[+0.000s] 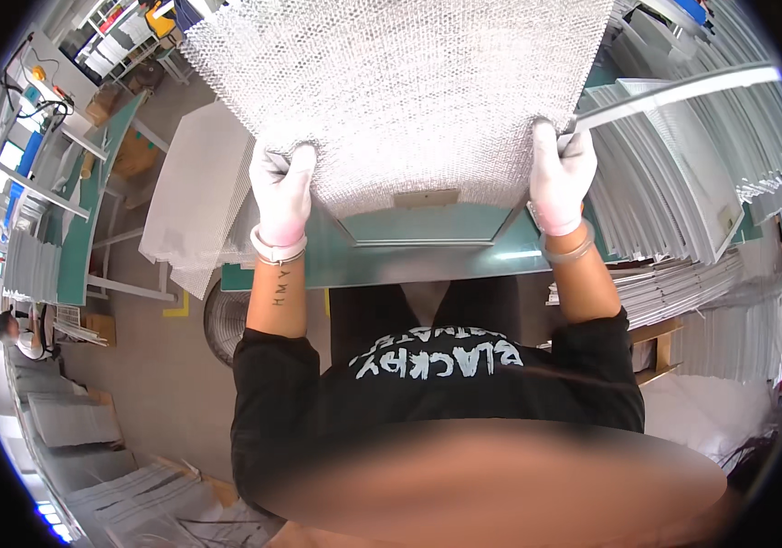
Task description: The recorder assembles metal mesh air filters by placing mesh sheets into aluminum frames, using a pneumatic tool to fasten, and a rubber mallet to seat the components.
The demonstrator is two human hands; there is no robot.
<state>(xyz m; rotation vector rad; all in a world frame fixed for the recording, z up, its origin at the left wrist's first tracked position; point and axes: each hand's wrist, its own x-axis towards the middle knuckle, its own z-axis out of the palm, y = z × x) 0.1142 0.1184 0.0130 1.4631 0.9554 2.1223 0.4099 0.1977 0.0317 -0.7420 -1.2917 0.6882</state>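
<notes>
A wide sheet of silvery metal mesh is held up in front of me, tilted, over a green-topped table. My left hand, in a white glove, is closed on its left edge with the thumb on top. At the opposite edge, my gloved right hand pinches the mesh the same way. A pale metal strip runs from beside the right hand toward the upper right; whether that hand also grips it, I cannot tell. Below the mesh, part of a thin metal frame shows, with a small beige plate near the sheet's lower edge.
A pile of mesh sheets stands left of the table. Stacked framed panels crowd the right side, with more panels lower down. A round fan sits on the floor. Another person is far left, near a green workbench.
</notes>
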